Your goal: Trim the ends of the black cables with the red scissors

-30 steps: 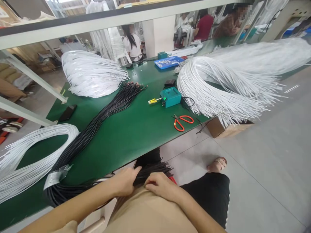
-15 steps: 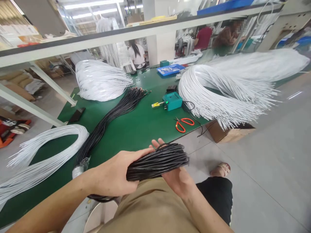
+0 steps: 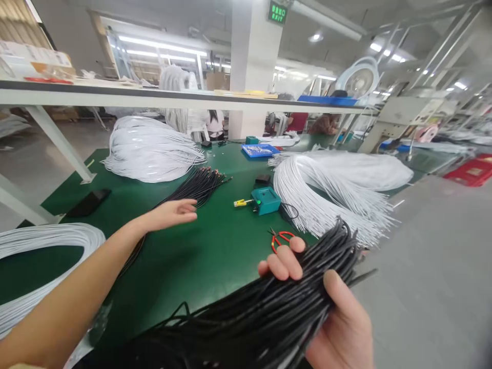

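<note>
My right hand (image 3: 334, 312) is wrapped round a thick bundle of black cables (image 3: 265, 312), thumb on one side and fingers on the other. The bundle's near part runs down to the bottom edge of the view. My left hand (image 3: 172, 214) reaches out over the green table with its fingers stretched, apparently holding nothing. Just beyond it lie the copper-tipped ends of black cables (image 3: 205, 183); the hand and forearm cover part of these, and I cannot tell whether it touches them. Red-handled pliers (image 3: 274, 241) lie partly behind my right fingers.
On the green table (image 3: 215, 246) stands a teal device (image 3: 266, 200) with a yellow-tipped lead. White cable bundles lie at back left (image 3: 149, 148), left (image 3: 88, 236) and right (image 3: 303, 205). A blue tray (image 3: 261, 150) sits farther back, and a shelf (image 3: 154, 99) crosses above the table.
My left hand has let go of the black bundle and moved forward over the table. My right hand has closed on the bundle and lifted it to the right. The view has tilted up.
</note>
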Motion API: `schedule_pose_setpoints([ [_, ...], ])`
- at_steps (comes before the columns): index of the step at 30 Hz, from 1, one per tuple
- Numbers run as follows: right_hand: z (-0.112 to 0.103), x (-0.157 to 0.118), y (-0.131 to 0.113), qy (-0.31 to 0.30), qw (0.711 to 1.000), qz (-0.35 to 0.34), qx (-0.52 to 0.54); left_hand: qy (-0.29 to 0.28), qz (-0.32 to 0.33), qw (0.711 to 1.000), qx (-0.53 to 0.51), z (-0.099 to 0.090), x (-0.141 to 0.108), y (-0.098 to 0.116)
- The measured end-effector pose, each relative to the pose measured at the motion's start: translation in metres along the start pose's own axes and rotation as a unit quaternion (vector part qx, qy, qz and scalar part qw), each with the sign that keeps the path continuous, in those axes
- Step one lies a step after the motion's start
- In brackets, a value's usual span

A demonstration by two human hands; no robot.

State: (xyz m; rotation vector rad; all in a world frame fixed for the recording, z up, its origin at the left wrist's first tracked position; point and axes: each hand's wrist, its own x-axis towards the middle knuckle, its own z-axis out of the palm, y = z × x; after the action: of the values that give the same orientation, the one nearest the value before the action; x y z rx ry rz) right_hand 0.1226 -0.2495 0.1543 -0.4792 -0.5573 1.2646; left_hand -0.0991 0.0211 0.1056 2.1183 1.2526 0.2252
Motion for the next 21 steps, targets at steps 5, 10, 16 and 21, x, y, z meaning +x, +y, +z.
schedule_pose_setpoints([
  [5, 0.019, 0.019, -0.003, -0.001, 0.999, 0.000, -0.040, 0.109, -0.177, 0.975, 0.074, -0.007, 0.102, -0.075],
  [10, 0.034, 0.050, -0.006, -0.013, 0.996, 0.024, -0.088, 0.139, -0.198, 0.965, 0.104, 0.013, 0.138, -0.102],
  [16, 0.050, 0.095, -0.003, -0.037, 0.988, 0.021, -0.145, 0.052, -0.081, 0.990, 0.100, 0.014, 0.144, -0.118],
  [21, 0.059, 0.144, 0.008, -0.062, 0.976, 0.033, -0.204, 0.004, 0.024, 0.997, 0.072, 0.041, 0.124, -0.104],
])
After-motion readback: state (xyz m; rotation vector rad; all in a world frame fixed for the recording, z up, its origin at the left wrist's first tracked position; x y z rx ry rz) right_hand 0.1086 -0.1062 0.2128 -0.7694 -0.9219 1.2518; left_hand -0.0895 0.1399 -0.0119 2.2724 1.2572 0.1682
